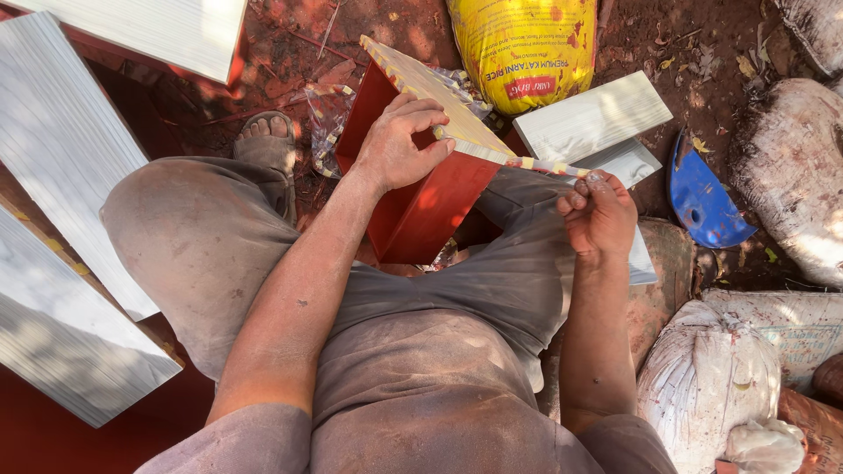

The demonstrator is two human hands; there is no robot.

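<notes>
Currently my left hand (399,140) is clamped over the upper edge of a red panel (421,206) that rests tilted across my lap, fingers curled onto its pale face, thumb on the red side. My right hand (599,213) is closed in a pinch on the end of a striped yellow-and-white protective strip (549,166), which runs from the panel's corner to my fingertips, partly lifted off the edge. More of the same striped film still lies along the panel's top edge. Crumpled clear film (327,123) lies on the red dirt ground (694,53) beside my sandalled foot (268,140). Ribbed white panels (61,158) lie to my left, two smaller white pieces (593,114) past my right hand. A yellow sack (524,48), a blue plastic shard (702,202) and pale filled sacks (707,377) stand nearby.
</notes>
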